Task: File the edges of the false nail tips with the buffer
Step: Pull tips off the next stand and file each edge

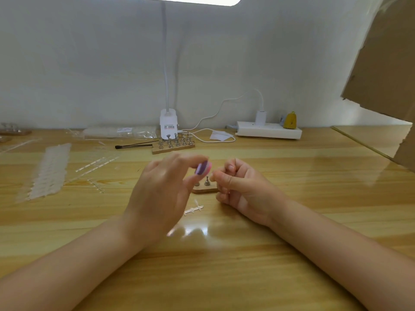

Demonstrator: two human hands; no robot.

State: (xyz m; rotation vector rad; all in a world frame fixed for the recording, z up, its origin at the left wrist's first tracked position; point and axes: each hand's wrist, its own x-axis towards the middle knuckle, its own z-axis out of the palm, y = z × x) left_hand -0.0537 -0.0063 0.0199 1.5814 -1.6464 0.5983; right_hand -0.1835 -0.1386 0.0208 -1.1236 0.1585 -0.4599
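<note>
A wooden table (292, 176) filled the view, its far edge meeting a pale wall. Bare wood lay open on all near sides of the fingers. A cardboard sheet (386, 63) overhung the table well right of the fingers. Beyond the fingertips stood a power strip (269, 131), a lamp base (168, 124) and a wooden stand of metal pegs (173, 143); strips of clear nail tips (49, 171) lay well left. The left hand (159, 194) pinched a purple-and-pink buffer (202, 168) between thumb and fingertips, raised off the table. The right hand (238, 187), fingers curled, pinched something too small to make out at its thumb tip. Just behind and between both hands sat a small peg stand (205, 187). Just nearer than the fingers lay a clear plastic sprue (193, 208).
</note>
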